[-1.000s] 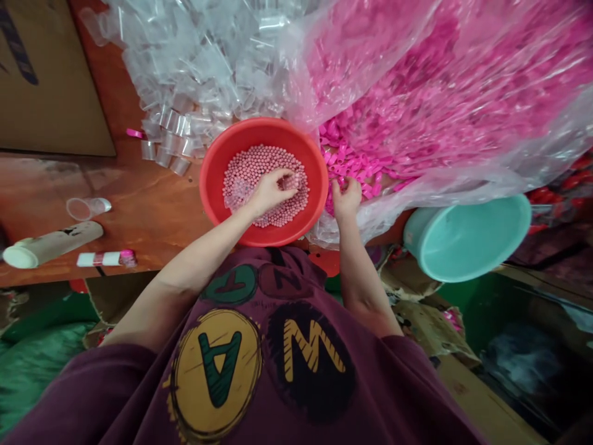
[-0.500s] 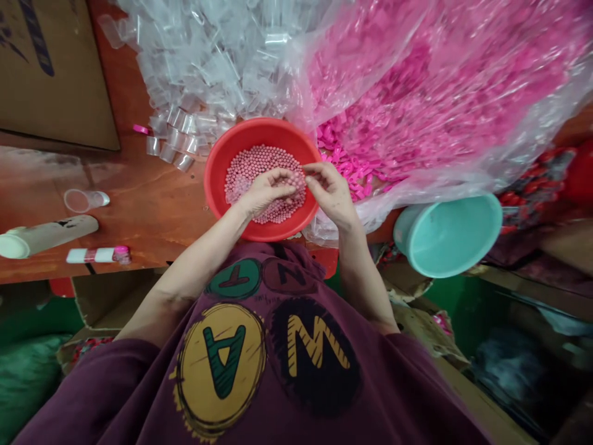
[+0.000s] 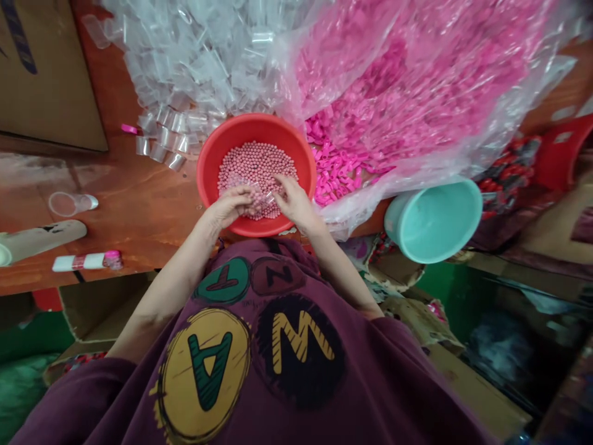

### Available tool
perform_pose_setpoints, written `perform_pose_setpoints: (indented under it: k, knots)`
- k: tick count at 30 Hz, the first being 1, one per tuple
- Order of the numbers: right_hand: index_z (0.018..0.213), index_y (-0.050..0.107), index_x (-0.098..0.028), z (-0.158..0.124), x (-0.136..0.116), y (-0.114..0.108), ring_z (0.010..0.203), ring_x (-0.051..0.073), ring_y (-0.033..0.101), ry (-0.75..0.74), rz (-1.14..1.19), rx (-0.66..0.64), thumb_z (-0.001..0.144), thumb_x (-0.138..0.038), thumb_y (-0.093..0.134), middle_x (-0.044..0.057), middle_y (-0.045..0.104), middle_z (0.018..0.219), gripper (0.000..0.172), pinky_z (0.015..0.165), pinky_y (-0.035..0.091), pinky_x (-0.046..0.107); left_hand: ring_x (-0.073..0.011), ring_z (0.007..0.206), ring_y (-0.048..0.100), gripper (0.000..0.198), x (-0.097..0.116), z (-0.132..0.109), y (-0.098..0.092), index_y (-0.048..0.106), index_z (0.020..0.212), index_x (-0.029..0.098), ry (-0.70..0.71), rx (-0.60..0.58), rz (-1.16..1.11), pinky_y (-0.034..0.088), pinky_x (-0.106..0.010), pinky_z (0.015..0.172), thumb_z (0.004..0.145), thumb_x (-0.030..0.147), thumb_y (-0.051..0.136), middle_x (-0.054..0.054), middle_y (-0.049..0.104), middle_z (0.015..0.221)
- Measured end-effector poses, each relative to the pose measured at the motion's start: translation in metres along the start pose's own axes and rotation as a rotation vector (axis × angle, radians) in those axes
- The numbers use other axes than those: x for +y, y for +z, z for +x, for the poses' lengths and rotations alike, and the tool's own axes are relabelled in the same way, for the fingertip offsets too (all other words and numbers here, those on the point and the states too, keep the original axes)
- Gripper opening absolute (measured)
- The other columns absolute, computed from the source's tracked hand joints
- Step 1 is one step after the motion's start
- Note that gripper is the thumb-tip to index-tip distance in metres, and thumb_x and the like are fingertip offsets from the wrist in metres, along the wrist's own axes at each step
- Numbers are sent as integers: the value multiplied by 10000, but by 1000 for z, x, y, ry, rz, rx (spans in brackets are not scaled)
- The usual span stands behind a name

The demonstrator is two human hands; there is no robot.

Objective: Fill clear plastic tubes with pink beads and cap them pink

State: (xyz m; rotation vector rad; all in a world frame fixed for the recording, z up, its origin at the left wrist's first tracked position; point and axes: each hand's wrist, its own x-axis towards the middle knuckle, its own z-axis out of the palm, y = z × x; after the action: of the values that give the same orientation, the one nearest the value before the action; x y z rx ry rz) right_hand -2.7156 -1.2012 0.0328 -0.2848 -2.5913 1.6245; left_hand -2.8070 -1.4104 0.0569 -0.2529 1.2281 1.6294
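A red bowl (image 3: 207, 162) of small pink beads (image 3: 257, 162) sits at the table's near edge. Both my hands hover over its front part. My left hand (image 3: 228, 207) is closed and pinches a small clear tube (image 3: 260, 191) just above the beads. My right hand (image 3: 294, 201) is closed too, its fingertips pressed on the other end of that tube. Whether anything else sits under the right fingers is hidden. A pile of pink caps (image 3: 334, 174) spills from a clear bag right of the bowl. Several empty clear tubes (image 3: 194, 68) are heaped behind it.
A teal basin (image 3: 433, 221) hangs off the table edge at right. On the wooden table (image 3: 139, 207) at left lie a clear cup (image 3: 69, 203), a white bottle (image 3: 44, 237) and a filled pink-capped tube (image 3: 86, 261). A cardboard box (image 3: 41, 74) stands far left.
My right hand left the pink caps and came across to my left hand over the bowl. Both hands then drew toward the bowl's near rim, pinching the clear tube together.
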Motion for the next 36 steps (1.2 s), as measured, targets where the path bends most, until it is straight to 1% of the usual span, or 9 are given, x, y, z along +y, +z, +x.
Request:
perform_pose_setpoints:
  k: [2,6,9,12,19,23,28,32,36]
  knots:
    - [1276,692,-206,-12,24,-16,1057,217,706,90,-40,102,1018,-353,525,109,759,1227,341,1001,585,409,-158,730,691,195,-5,-10,-8,701,881,219,9,-4,-24,543,-277,624,725,282,799,-13,667,780]
    - [1160,714,-145,-15,81,-60,987,232,708,523,-211,434,1023,-310,455,129,775,1086,336,965,573,399,-163,725,647,200,-7,-21,-2,683,818,231,8,16,-50,511,-286,592,775,392,794,-34,642,764]
    - [1118,735,-80,-3,109,-68,1069,286,700,759,-370,357,986,-333,586,208,768,1144,321,1044,531,432,-165,727,638,247,-3,-16,13,667,808,231,0,0,-26,524,-296,611,746,414,821,-37,637,767]
    - [1129,733,-69,5,116,-59,1161,309,679,829,-434,301,955,-337,665,237,747,1225,326,1106,496,456,-166,749,652,265,4,-11,24,654,845,228,13,-41,-18,546,-307,650,756,420,814,-37,652,804]
    - [1126,649,-168,-16,81,-62,998,216,682,496,-111,503,962,-468,635,110,731,1089,342,990,563,402,-169,821,701,289,10,-9,32,635,930,236,85,-45,-24,568,-311,706,773,368,839,-27,669,880]
    - [1183,651,-232,-21,24,-57,1031,215,689,149,9,398,975,-606,636,73,724,1119,428,976,585,406,-175,849,723,364,6,-4,44,613,1009,238,134,-78,-5,558,-306,689,760,367,845,-40,694,960]
    - [1241,676,-264,-12,-43,-39,1091,236,692,-129,-217,193,1052,-407,576,81,715,1168,256,998,599,429,-182,925,738,493,4,-2,51,612,1137,229,187,-51,-14,583,-294,719,733,321,879,-66,740,1100]
    - [1384,647,-273,-9,-65,-32,1199,261,673,-262,-350,63,1044,-232,491,108,669,1295,376,1007,613,451,-172,893,727,463,5,-7,49,636,1148,231,256,-32,-3,577,-280,684,768,299,893,-66,750,1107]
    - [1355,664,-273,-8,-80,-30,1219,245,676,-350,-237,81,1076,-252,484,102,678,1283,333,1058,604,466,-157,869,722,444,6,-14,50,635,1121,225,313,-34,-50,573,-257,667,773,300,901,-50,744,1056]
